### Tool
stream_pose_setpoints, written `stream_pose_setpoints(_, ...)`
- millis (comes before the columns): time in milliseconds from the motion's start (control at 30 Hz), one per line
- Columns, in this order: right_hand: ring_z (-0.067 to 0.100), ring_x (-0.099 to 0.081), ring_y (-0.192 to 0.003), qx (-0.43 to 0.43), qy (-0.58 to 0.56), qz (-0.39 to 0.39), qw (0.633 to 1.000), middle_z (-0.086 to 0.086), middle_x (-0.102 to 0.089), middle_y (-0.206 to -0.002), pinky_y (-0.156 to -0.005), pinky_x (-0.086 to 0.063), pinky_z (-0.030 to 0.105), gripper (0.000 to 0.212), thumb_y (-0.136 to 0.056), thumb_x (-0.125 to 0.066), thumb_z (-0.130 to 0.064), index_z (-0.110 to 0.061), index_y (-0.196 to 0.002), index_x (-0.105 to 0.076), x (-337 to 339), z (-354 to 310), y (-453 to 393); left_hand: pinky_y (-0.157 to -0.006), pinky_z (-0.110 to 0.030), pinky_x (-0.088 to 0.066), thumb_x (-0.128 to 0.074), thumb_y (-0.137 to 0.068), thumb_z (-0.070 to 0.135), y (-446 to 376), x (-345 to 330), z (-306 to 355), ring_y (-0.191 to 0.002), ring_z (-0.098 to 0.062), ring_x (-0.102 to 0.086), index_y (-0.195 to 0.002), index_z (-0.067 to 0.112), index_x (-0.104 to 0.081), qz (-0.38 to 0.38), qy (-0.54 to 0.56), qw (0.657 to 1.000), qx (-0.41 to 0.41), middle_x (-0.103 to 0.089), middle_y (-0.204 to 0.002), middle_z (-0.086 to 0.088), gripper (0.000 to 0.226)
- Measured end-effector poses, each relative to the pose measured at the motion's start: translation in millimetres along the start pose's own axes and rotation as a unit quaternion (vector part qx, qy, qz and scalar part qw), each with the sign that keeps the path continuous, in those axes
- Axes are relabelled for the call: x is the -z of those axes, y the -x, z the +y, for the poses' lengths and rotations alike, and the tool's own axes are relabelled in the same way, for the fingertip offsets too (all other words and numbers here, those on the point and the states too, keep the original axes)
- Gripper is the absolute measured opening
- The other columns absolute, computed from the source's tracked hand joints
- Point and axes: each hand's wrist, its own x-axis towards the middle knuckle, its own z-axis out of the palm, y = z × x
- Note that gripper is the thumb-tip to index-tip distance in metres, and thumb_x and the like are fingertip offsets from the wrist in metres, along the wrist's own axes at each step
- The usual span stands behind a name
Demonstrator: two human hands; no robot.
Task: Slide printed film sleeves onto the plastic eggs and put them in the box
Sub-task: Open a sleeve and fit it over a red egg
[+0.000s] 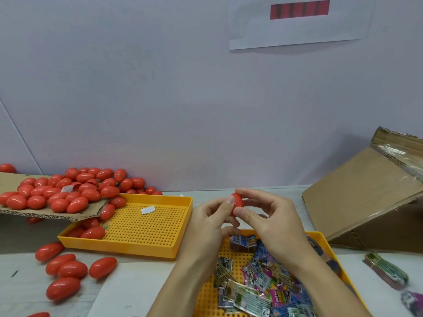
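Both hands hold one red plastic egg (238, 203) up in front of me, above the near edge of the table. My left hand (209, 221) pinches its left side and my right hand (266, 219) pinches its right side with thumb and fingers. No sleeve shows on this egg. Below the hands, a yellow perforated tray (325, 242) holds several flat printed film sleeves (258, 291). The cardboard box (364, 197) lies tipped on its side at the right.
A second yellow tray (146, 227) sits left of centre with a few red eggs and a white paper scrap. A cardboard sheet (50, 213) bearing several red eggs (68, 191) overhangs it. More loose eggs (66, 271) lie at the lower left. A sleeve bundle (386, 272) rests at the right.
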Motion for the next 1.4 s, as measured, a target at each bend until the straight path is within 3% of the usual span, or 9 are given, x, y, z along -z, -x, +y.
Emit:
stream_pose_setpoints(167,-0.001,-0.065,-0.103,0.002,-0.016,-0.004,1.000,-0.016,-0.073,-0.103,-0.076,-0.055,0.016,0.033,-0.083,-0.076,-0.014,-0.032,-0.111,-0.071,-0.5,1.1,0.1,-0.062,-0.033,-0.058,-0.068,-0.086,0.028,-1.0,-1.7,-0.4,-0.071,-0.022,-0.067,-0.113,0.004,-0.060,0.054,0.080,0.995,0.030,-0.073,-0.083,-0.010,0.037)
stream_pose_setpoints(400,-0.001,-0.065,-0.102,0.006,-0.010,0.004,1.000,-0.017,-0.073,-0.102,-0.075,-0.054,0.015,0.034,-0.083,-0.077,-0.012,-0.035,-0.107,-0.071,0.0,3.6,-1.0,-0.063,-0.034,-0.058,-0.062,-0.093,0.027,-1.2,-2.1,-1.4,-0.082,-0.029,-0.067,-0.102,0.005,-0.068,0.038,0.072,0.996,0.043,-0.072,-0.087,-0.016,0.024)
stream_pose_setpoints(567,0.004,-0.065,-0.104,-0.001,-0.004,-0.001,1.000,-0.015,-0.072,-0.103,-0.081,-0.059,0.030,0.032,-0.081,-0.078,-0.016,-0.035,-0.106,-0.072,0.4,4.0,0.1,-0.066,-0.037,-0.057,-0.076,-0.084,0.038,-1.1,-1.8,-1.8,-0.089,-0.030,-0.072,-0.098,0.015,-0.072,0.032,0.038,0.998,0.034,-0.073,-0.097,-0.011,0.027)
stream_pose_setpoints(667,0.006,-0.065,-0.105,-0.002,0.004,-0.003,1.000,-0.014,-0.071,-0.105,-0.083,-0.059,0.037,0.032,-0.080,-0.080,-0.017,-0.033,-0.107,-0.073,-0.8,2.3,-0.2,-0.068,-0.039,-0.058,-0.079,-0.081,0.034,-1.8,-1.0,-2.8,-0.091,-0.034,-0.072,-0.095,0.014,-0.073,0.040,0.039,0.998,0.035,-0.073,-0.095,-0.010,0.025)
stream_pose_setpoints(900,0.007,-0.065,-0.104,-0.007,-0.001,0.002,1.000,-0.012,-0.071,-0.104,-0.083,-0.059,0.037,0.036,-0.078,-0.081,-0.015,-0.033,-0.109,-0.072,0.0,3.4,-0.2,-0.076,-0.042,-0.058,-0.063,-0.090,0.024,-1.5,-2.6,-0.1,-0.096,-0.040,-0.072,-0.102,0.003,-0.071,0.026,0.060,0.997,0.043,-0.072,-0.101,-0.023,0.026)
stream_pose_setpoints(1067,0.005,-0.067,-0.101,-0.011,-0.027,-0.005,1.000,-0.011,-0.073,-0.102,-0.078,-0.059,0.026,0.043,-0.075,-0.083,-0.009,-0.035,-0.108,-0.073,0.9,4.4,-0.5,-0.090,-0.044,-0.058,-0.047,-0.103,0.017,0.8,-5.7,3.8,-0.104,-0.040,-0.070,-0.116,-0.005,-0.064,0.018,0.088,0.993,0.076,-0.073,-0.104,-0.024,0.030)
stream_pose_setpoints(1400,0.006,-0.068,-0.098,-0.018,-0.019,0.006,1.000,-0.010,-0.073,-0.102,-0.080,-0.058,0.025,0.047,-0.069,-0.088,-0.019,-0.041,-0.107,-0.073,-0.4,2.5,-1.1,-0.072,-0.036,-0.060,-0.033,-0.105,0.012,3.0,-6.6,7.1,-0.095,-0.038,-0.072,-0.091,0.004,-0.078,-0.018,0.180,0.978,0.104,-0.073,-0.092,-0.023,0.048)
